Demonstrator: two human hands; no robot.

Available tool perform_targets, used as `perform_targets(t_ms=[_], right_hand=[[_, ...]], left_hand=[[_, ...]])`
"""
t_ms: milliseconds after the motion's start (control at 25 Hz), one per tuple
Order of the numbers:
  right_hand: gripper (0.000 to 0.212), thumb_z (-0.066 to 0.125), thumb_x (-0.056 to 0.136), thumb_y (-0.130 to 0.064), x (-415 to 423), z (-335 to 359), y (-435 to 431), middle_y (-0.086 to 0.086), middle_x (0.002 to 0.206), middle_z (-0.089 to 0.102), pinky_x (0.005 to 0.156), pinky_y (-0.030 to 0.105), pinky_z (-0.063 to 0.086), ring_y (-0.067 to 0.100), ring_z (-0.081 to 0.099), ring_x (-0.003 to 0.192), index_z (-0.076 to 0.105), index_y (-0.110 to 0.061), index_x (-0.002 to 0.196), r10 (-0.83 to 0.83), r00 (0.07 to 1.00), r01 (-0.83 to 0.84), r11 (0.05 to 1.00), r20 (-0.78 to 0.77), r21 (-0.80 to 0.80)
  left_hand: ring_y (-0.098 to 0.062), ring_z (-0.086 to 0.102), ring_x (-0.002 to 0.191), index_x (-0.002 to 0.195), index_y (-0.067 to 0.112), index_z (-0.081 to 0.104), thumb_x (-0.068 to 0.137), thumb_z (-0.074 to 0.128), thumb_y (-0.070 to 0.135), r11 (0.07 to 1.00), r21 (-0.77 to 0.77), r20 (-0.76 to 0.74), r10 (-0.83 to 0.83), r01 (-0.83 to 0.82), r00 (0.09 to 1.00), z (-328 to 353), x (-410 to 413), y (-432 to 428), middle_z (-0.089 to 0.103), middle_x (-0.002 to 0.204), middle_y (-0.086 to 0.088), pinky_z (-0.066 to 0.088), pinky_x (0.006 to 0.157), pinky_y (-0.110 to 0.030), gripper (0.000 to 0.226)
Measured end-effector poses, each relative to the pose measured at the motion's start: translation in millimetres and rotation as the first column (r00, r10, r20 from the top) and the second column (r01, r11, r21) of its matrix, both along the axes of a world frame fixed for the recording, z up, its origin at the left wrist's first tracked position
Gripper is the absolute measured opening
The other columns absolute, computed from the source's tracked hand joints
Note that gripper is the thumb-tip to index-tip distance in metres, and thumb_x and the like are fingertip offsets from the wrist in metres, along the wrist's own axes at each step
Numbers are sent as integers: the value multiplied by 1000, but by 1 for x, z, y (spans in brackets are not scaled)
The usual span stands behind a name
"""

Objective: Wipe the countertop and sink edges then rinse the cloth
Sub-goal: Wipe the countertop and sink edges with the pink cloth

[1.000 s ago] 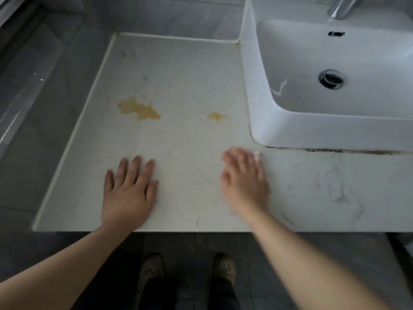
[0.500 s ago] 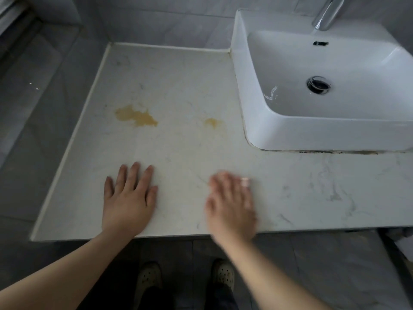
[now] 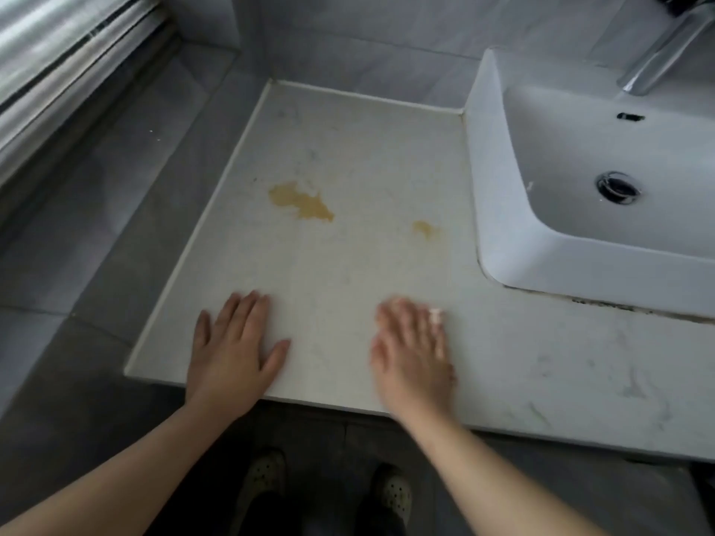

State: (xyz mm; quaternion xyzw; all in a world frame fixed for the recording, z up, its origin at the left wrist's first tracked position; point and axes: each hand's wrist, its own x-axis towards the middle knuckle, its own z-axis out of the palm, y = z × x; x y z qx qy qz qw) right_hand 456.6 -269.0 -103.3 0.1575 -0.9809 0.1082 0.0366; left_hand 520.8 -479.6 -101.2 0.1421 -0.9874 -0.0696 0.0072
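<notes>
Cloth for wiping is nowhere in view, so both hands, left hand point(image 3: 236, 353) and blurred right hand point(image 3: 414, 353), lie flat with released grip on the tabletop point(image 3: 348, 156) at 6 o'clock of the yellow stains point(image 3: 300, 201), perhaps bracing.

Single view only: head-worn wide-angle camera, above front edge of countertop point(image 3: 348, 265), facing forward and steeply down. Close range; forearms enter from bottom of frame. Sink point(image 3: 503, 210) cut off at right edge, tap point(image 3: 657, 59) at upper right corner. Shoes point(image 3: 267, 477) and floor visible at bottom centre. Straight lines bow toward frame edges.
</notes>
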Motion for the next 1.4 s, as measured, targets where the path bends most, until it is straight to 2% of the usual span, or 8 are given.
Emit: perform_targets(t_ms=[160, 360, 560, 760, 960, 1120, 1320, 1400], right_hand=[[48, 32, 90, -39, 2, 7, -66, -3, 146, 44, 115, 40, 12, 23, 39, 135, 46, -32, 136, 648, 760, -649, 753, 48, 104], [55, 19, 92, -39, -55, 1, -103, 0, 155, 27, 117, 41, 0, 25, 19, 144, 33, -30, 144, 322, 942, -326, 945, 96, 28], [49, 32, 89, -38, 6, 5, -105, -2, 145, 46, 116, 40, 16, 22, 41, 134, 47, -33, 135, 711, 698, -715, 698, 91, 30], [63, 32, 96, -34, -48, 14, -204, 1, 159, 14, 118, 37, -5, 19, 6, 146, 7, -19, 151, 437, 875, -437, 898, 207, -45], [54, 33, 98, -32, -2, 14, -191, -6, 158, 17, 115, 32, -7, 14, 7, 145, 20, -22, 150, 785, 596, -787, 613, 169, -70], [54, 27, 99, -33, -55, 16, -221, -3, 159, 12, 117, 35, -4, 16, 5, 146, 16, -22, 150, 550, 811, -558, 830, 197, -18], [56, 22, 94, -37, -1, 12, -150, -5, 157, 20, 116, 34, -4, 17, 11, 145, 19, -25, 149, 752, 637, -762, 647, 169, -4], [56, 26, 94, -37, -40, 7, -135, -5, 157, 20, 116, 35, 0, 16, 13, 144, 20, -27, 149, 638, 752, -650, 760, 166, 25]], left_hand=[[-30, 35, 133, 135, 7, 44, 82, 25, 53, 993, -25, 5, 113, -113, 994, -3, 24, -26, 42, 143, -14, 19, 108, -45, 72], [-33, 29, 135, 139, 7, 37, 87, 18, 62, 973, 18, 16, 229, -230, 973, -4, 47, -40, 35, 146, -17, 22, 109, -45, 78], [-33, 37, 131, 136, 1, 39, 93, 11, 54, 984, 60, 57, 165, -168, 985, -3, 50, -45, 40, 142, -22, 4, 110, -28, 74], [-13, 12, 138, 145, 5, 20, 86, 16, 46, 965, 190, -111, 205, -182, 972, -5, 50, -44, 13, 149, 0, -6, 110, -21, 72], [-23, 39, 129, 135, 1, 38, 82, 33, 26, 886, 422, -254, 317, -190, 914, -5, 49, -47, 43, 140, -15, 22, 110, -29, 59], [-28, 43, 126, 132, 1, 44, 85, 29, 28, 923, 290, -170, 308, -251, 936, -6, 52, -46, 47, 137, -16, 21, 110, -28, 56], [-38, 59, 101, 96, 3, 63, 78, 37, 22, 929, 174, -153, 353, -327, 923, 1, 38, -47, 62, 113, -20, 43, 88, -43, 37], [-41, 58, 89, 86, 2, 60, 74, 43, 20, 906, 171, -95, 407, -388, 908, 10, 19, -37, 62, 102, -23, 46, 79, -47, 27]])
